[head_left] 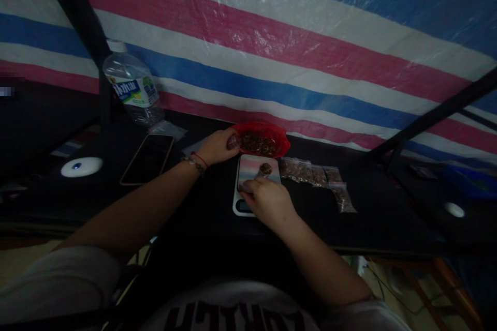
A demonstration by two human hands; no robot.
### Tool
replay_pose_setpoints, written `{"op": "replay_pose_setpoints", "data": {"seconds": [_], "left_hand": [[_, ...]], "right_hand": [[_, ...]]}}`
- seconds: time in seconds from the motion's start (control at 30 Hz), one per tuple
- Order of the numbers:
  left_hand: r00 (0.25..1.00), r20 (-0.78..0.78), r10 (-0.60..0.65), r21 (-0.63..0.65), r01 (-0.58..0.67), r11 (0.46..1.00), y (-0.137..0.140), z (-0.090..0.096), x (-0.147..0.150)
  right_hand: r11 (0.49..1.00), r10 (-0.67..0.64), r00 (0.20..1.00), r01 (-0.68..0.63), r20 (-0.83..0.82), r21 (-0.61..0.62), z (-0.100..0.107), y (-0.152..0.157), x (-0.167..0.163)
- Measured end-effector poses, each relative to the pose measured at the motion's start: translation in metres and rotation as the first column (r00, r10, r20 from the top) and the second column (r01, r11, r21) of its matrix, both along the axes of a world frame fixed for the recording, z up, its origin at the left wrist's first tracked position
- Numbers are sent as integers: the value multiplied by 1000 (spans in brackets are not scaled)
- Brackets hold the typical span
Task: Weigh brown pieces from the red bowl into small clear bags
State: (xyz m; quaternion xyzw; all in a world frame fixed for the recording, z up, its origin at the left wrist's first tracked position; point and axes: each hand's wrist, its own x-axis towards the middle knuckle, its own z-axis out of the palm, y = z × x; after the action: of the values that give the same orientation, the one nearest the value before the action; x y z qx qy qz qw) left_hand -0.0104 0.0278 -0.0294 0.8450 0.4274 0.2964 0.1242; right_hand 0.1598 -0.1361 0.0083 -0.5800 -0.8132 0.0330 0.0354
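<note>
My left hand (218, 147) reaches the left rim of a red bowl (282, 144) filled with small brown dried pieces (258, 142). Its fingers curl around a small, clear, shiny thing that I cannot name. Over a flat white kitchen scale (237, 197) is my right hand (269, 200), fingers bent and pinched together. Just beyond its knuckles, a small clear holder with brown pieces (265, 168) sits above the scale plate; its lower part is hidden by the hand. What the right fingertips grip is too dark to make out.
Several small clear bags of brown pieces (310, 171) lie right of the scale. On the left are a phone (148, 159), a large plastic bottle (134, 85) and a white oval device (81, 167). Striped sheeting (272, 46) hangs behind the black table (202, 222), between dark metal posts.
</note>
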Motion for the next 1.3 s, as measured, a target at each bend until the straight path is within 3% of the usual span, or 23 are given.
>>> {"op": "replay_pose_setpoints", "data": {"seconds": [0.13,0.27,0.4,0.5,0.6,0.73,0.97,1.1,1.3], "left_hand": [[1000,-5,2,13,-2,1000,0,-1,1],[1000,-11,22,15,-22,1000,2,-4,1],[1000,6,13,24,-13,1000,2,-6,2],[1000,14,3,18,-4,1000,3,-7,2],[1000,6,1,16,-1,1000,3,-7,1],[1000,16,3,32,-3,999,3,-6,1],[1000,25,-9,9,9,1000,1,-5,2],[999,31,-19,9,19,1000,2,-6,2],[999,28,-32,-10,33,999,0,-3,3]], "right_hand": [[999,-17,999,19,47,-41,-10,6,-7],[999,43,999,-43,15,-11,-2,0,-4],[974,128,952,-68,-277,214,22,3,21],[900,293,836,-77,-465,428,34,30,46],[865,305,773,21,-556,502,30,65,64],[875,248,735,109,-630,472,9,89,74],[900,278,723,34,-632,434,-7,80,78],[908,222,698,107,-681,405,-10,82,81],[923,107,594,239,-798,302,-23,98,91]]}}
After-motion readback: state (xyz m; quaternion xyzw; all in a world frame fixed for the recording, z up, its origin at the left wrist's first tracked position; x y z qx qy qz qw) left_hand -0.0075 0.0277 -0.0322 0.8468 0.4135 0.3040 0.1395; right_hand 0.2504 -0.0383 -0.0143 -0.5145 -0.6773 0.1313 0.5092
